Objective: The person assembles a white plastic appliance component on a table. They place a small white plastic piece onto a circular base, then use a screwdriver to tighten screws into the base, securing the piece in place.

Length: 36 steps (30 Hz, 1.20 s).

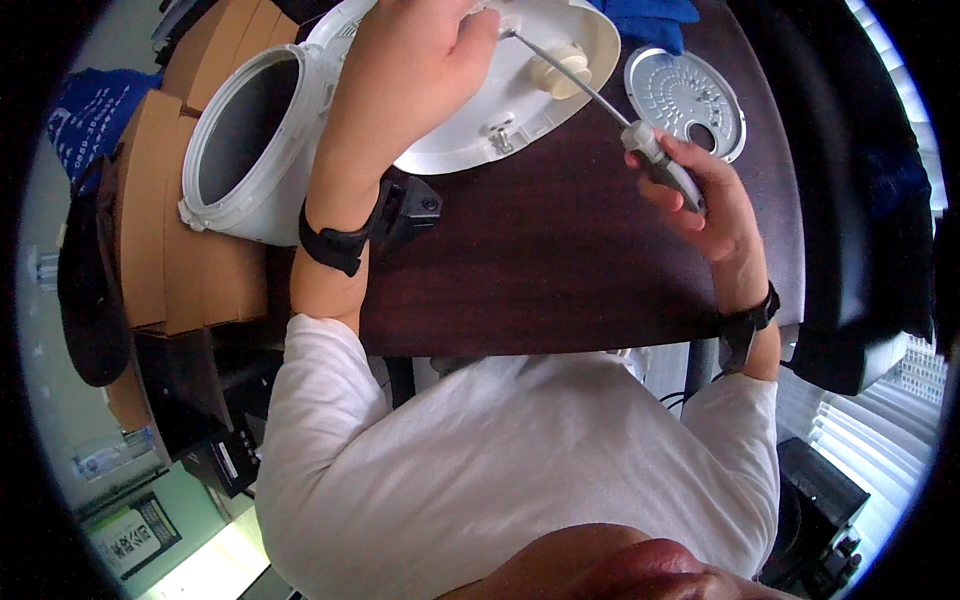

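On the dark counter (560,270), the left hand (405,75) presses down on the rice cooker's open white lid (520,110) to steady it, while the right hand (715,205), grip closed around the screwdriver (640,140), angles its tip into the lid's upper edge.

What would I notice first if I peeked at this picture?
First the screwdriver in the right hand, its long shaft poking into the open white lid of a rice cooker at the top of the dark table. The left hand presses on that lid, beside the cooker's round white body lying on its side. A silver disc with holes lies at the top right.
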{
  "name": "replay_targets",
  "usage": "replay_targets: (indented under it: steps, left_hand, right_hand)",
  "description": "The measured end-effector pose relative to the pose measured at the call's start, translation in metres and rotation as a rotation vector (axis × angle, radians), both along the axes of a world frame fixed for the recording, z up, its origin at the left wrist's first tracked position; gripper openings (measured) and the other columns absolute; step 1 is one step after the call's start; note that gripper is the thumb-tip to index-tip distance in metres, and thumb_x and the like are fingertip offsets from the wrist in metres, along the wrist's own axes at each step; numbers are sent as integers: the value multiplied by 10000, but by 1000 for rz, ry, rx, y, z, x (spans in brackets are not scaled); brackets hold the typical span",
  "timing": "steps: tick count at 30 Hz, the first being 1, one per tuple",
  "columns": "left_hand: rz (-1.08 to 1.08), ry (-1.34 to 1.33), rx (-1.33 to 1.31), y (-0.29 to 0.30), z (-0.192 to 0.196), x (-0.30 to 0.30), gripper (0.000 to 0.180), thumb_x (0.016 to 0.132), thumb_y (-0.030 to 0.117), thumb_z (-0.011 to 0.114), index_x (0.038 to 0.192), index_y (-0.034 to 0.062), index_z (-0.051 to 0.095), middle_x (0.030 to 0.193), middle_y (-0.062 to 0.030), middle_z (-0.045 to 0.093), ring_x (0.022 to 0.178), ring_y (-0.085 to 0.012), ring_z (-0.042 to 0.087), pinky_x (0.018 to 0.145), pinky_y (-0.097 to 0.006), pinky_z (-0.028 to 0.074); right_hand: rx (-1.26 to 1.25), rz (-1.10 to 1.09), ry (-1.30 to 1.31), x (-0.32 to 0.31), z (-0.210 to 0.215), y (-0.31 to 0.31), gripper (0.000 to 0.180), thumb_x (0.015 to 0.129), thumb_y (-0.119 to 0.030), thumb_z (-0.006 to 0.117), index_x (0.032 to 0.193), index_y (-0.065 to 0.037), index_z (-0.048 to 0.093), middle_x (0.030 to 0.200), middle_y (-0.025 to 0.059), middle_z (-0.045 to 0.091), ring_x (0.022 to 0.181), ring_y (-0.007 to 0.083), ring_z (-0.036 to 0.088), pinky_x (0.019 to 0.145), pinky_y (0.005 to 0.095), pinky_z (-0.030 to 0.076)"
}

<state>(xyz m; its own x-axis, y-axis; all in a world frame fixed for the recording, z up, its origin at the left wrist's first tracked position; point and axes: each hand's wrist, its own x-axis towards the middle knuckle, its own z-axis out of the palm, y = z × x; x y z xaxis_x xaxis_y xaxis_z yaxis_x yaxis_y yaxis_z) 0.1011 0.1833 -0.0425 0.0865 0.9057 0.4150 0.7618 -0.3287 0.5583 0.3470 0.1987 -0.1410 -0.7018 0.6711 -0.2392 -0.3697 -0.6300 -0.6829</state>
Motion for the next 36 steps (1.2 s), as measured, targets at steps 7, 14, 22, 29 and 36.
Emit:
replay_targets:
  steps: [7,14,22,29,36]
  left_hand:
    - [27,19,-33,-4,2,1,227,802,52,519,1011,-27,559,856,-232,621,811,-319,632,684,-358,481]
    - [41,73,33,-2,-1,-3,252,803,51,512,1039,-27,551,885,-243,616,835,-343,620,703,-371,478]
    - [0,78,53,-2,-4,-7,253,823,68,521,1058,-21,552,907,-202,629,842,-272,622,719,-329,475]
    - [-93,-16,53,6,-22,-18,268,870,123,544,1112,8,546,891,-101,650,780,-106,591,700,-256,468]
    - [-66,41,61,7,-21,-20,253,873,121,532,1105,20,551,883,-99,651,761,-104,588,693,-254,467]
  right_hand:
    - [270,-155,-294,-2,20,-8,222,887,-161,529,1047,-8,514,911,132,591,560,92,513,341,169,336]
    - [1370,-414,-781,-10,44,-5,176,826,-70,600,987,-14,557,888,72,622,660,144,609,522,261,463]
    - [1539,-383,-896,-9,60,-18,203,828,-90,603,1018,-30,566,802,57,606,656,138,603,530,274,471]
    - [277,-243,-371,-10,22,-22,263,896,-210,522,1085,-27,533,779,42,575,522,69,487,336,174,265]
    - [115,21,-73,-11,2,-30,336,934,-303,379,892,5,507,464,-31,386,338,33,298,314,178,193]
